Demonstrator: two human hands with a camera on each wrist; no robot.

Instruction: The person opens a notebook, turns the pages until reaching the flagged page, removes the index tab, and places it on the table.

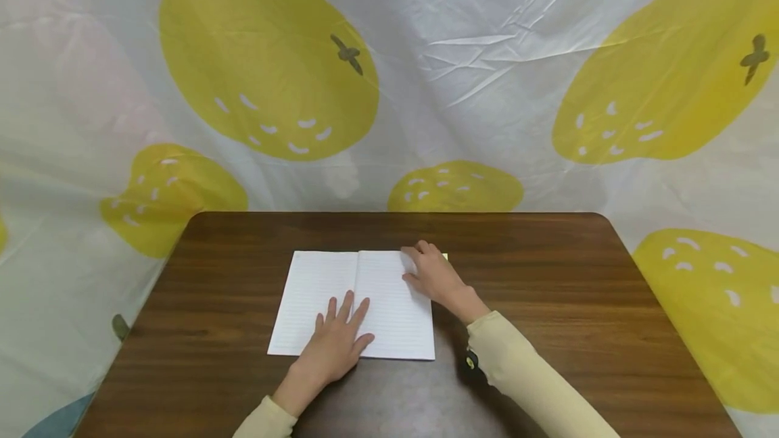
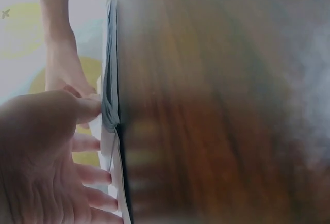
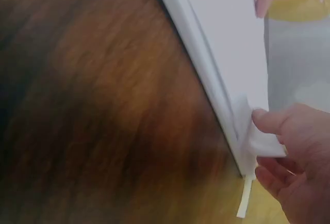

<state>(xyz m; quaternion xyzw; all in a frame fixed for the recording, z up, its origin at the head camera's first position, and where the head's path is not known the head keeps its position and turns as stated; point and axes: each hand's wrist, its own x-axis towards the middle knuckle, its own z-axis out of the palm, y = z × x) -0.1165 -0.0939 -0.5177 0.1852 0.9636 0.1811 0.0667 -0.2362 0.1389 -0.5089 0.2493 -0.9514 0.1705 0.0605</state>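
A lined notebook (image 1: 389, 330) lies spread on the table, its white pages facing up. My left hand (image 1: 333, 349) rests on the lower middle, fingers spread across the fold. At the upper right corner, my right hand (image 1: 435, 274) pinches a page (image 3: 265, 144) between thumb and fingers, and the paper bends up there. A thin pale yellow ribbon (image 3: 245, 198) sticks out past that corner. In the left wrist view, the notebook's edge (image 2: 114, 64) appears side-on, with the thumb and fingers of my left hand (image 2: 46, 152) against the pages.
The brown wooden table (image 1: 548, 276) has rounded far corners. Behind it hangs a white cloth (image 1: 414, 86) printed with large yellow fruit. A small dark round object (image 1: 471, 359) sits at the right sleeve's cuff.
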